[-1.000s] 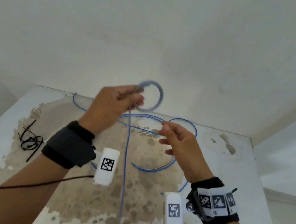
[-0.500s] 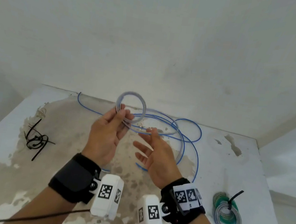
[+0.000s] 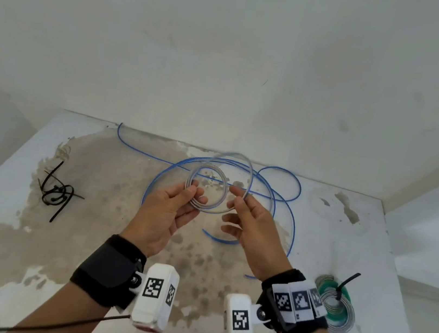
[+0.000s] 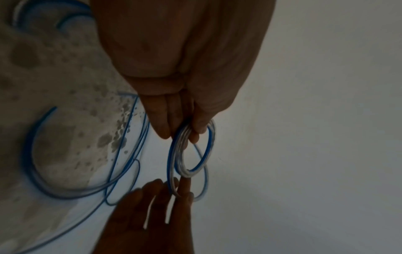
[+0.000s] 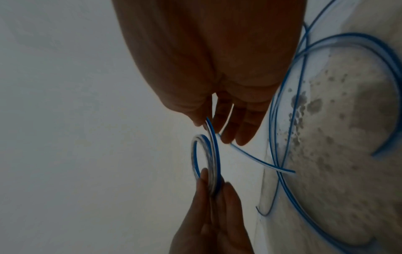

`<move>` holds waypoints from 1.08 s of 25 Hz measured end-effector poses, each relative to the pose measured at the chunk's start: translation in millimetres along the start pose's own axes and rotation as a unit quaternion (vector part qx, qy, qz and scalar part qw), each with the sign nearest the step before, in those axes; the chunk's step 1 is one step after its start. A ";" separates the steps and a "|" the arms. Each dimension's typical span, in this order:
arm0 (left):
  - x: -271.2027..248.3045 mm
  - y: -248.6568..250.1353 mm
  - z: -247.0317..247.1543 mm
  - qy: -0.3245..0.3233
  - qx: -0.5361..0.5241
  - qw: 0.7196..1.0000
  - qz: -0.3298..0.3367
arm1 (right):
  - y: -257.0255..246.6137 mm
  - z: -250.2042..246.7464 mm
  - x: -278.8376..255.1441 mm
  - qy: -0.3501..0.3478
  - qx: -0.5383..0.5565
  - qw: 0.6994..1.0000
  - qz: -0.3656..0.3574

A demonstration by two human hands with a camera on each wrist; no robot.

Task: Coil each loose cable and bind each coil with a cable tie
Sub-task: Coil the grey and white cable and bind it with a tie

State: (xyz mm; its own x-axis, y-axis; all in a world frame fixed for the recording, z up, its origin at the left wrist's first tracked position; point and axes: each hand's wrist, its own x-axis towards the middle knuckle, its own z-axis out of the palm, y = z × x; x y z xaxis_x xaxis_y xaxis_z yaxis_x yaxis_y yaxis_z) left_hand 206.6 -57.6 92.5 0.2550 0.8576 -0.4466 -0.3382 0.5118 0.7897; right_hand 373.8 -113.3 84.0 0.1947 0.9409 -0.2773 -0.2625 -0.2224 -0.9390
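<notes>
While the coil (image 3: 207,187) hangs in the air between the two hands, above the table (image 3: 1,208), the left hand (image 3: 167,212) pinches its left side between thumb and fingers. The right hand (image 3: 253,225) pinches the strand at the coil's right side between thumb and forefinger, its other fingers loosely spread. That strand is the blue-and-white cable (image 3: 289,214), which runs on from the right hand and lies in wide loose loops on the table beyond and below both hands, one end resting near the back edge to the far left. Just beside the right wrist, to its right, lies a finished coil (image 3: 342,310) of green and grey cable with a black tie (image 3: 347,282) sticking up from it. Well apart to the left of the left hand, spare ties (image 3: 56,190) lie in a tangle. Brown stains cover the table under the hands.
</notes>
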 end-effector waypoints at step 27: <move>5.7 5.7 6.8 0.014 -0.035 0.999 -0.034 | 9.5 -29.0 -15.8 -0.052 0.077 0.993 0.079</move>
State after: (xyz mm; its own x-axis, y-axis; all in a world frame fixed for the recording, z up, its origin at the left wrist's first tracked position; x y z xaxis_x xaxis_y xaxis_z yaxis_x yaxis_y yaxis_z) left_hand 212.4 -50.2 97.3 0.2549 0.8216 -0.5100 -0.3835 0.5700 0.7266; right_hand 395.7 -137.7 73.5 0.0428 0.9208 -0.3876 -0.4244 -0.3344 -0.8415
